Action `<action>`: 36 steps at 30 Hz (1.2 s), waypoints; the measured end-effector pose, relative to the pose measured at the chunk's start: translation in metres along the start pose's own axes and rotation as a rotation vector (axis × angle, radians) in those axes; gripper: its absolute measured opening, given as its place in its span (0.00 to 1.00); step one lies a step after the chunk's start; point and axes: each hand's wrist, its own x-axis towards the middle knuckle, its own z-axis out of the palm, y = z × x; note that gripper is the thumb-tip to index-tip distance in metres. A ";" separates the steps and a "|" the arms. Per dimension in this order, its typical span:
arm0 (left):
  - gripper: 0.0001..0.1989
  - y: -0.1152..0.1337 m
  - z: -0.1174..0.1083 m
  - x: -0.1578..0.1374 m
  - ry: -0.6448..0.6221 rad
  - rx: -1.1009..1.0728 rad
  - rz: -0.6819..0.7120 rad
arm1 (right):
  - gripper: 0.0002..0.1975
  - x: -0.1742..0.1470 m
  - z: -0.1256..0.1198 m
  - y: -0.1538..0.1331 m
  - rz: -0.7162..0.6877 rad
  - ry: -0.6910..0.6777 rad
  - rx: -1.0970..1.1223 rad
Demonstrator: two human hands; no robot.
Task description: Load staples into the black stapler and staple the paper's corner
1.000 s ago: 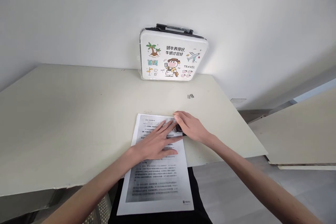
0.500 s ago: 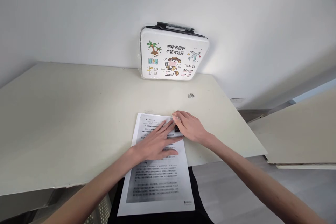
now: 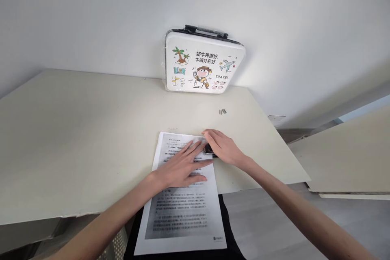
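A printed sheet of paper point(image 3: 185, 215) lies on the table, its lower part hanging past the front edge over my lap. My left hand point(image 3: 184, 166) rests flat on the sheet with fingers spread, holding nothing. At the sheet's upper right edge, my right hand point(image 3: 222, 146) curls over a small black stapler point(image 3: 209, 149). Most of the stapler is hidden under that palm; its front end shows over the paper's edge, close to my left fingertips. Two short grey staple strips point(image 3: 222, 111) lie on the table beyond my right hand.
A white carry case point(image 3: 204, 61) with cartoon prints and a black handle leans upright against the wall at the back of the cream table point(image 3: 91, 138). To the right, past a gap, is another pale board-like surface point(image 3: 347, 150).
My right hand has shifted slightly right and loosened a little, so more of the stapler shows. My left hand stays spread on the sheet. The view has moved slightly.
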 end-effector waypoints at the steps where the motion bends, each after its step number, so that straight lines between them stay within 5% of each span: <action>1: 0.31 0.000 0.000 0.000 -0.006 -0.003 -0.004 | 0.26 0.000 0.000 0.000 -0.005 -0.001 0.000; 36: 0.29 0.002 0.001 0.001 -0.001 -0.028 -0.016 | 0.26 0.001 0.004 -0.003 -0.026 -0.033 -0.092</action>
